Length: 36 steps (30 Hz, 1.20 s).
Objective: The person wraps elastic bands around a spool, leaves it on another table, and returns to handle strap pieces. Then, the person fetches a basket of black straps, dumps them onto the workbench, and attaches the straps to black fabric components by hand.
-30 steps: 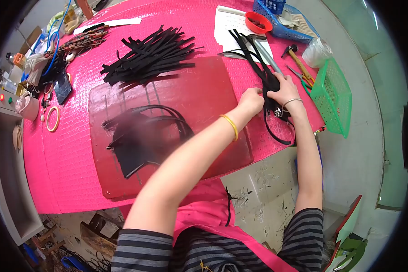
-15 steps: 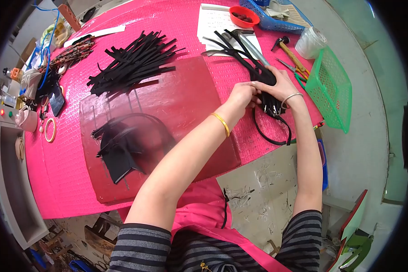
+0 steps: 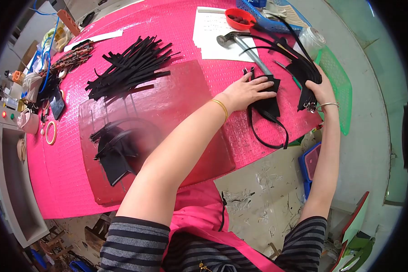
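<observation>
My left hand (image 3: 245, 94) lies palm down, its fingers stretched over a flat black piece (image 3: 269, 108) with a thin strap looping from its lower end. In my right hand (image 3: 325, 90) is a bundle of black straps (image 3: 299, 56), fingers wrapped round it, the loose ends fanning up and to the left. Small metal fittings show at the bundle's lower end. Between the hands and higher up lies a hammer (image 3: 247, 47) with a grey handle, partly on the white paper (image 3: 211, 37). Similar black pieces (image 3: 113, 163) rest on the dark red mat (image 3: 177, 106).
A pile of black strips (image 3: 129, 68) lies behind the mat on the pink table cover (image 3: 59, 181). At the right edge is a green basket (image 3: 344, 99), partly behind my right hand. A red bowl (image 3: 240, 19) and a blue basket (image 3: 276, 22) stand at the back.
My hands have come apart. The right has moved right with the strap bundle, uncovering the hammer. The left has opened out flat on the black piece.
</observation>
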Each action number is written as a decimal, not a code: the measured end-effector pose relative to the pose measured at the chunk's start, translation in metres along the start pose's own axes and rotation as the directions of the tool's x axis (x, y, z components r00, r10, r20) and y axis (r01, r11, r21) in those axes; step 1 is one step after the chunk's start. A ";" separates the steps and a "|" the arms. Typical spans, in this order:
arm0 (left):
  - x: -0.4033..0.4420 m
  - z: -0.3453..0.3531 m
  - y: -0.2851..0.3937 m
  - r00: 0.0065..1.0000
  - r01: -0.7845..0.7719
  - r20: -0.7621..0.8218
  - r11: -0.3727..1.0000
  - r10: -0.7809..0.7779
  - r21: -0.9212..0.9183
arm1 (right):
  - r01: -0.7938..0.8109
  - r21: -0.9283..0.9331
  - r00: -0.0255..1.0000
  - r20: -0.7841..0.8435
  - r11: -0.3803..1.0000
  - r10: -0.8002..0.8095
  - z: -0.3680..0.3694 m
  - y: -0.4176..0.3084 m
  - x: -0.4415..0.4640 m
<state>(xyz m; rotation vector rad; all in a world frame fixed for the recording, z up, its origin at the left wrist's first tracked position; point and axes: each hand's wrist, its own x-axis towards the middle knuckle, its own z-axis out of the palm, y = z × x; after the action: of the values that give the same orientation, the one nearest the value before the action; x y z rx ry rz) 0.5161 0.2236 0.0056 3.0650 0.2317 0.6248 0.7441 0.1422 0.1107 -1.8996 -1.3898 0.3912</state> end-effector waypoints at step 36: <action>-0.315 -0.251 0.120 -0.033 0.067 -0.232 0.230 -0.972 -0.971 | 0.984 0.009 0.178 0.116 0.180 -0.977 0.205 -0.245 -0.220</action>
<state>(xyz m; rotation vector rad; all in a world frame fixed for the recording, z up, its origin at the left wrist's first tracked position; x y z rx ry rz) 0.1488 0.0532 0.1179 0.9930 1.0211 1.6696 0.3670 0.0540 0.1070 -0.5925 -2.3834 -0.2676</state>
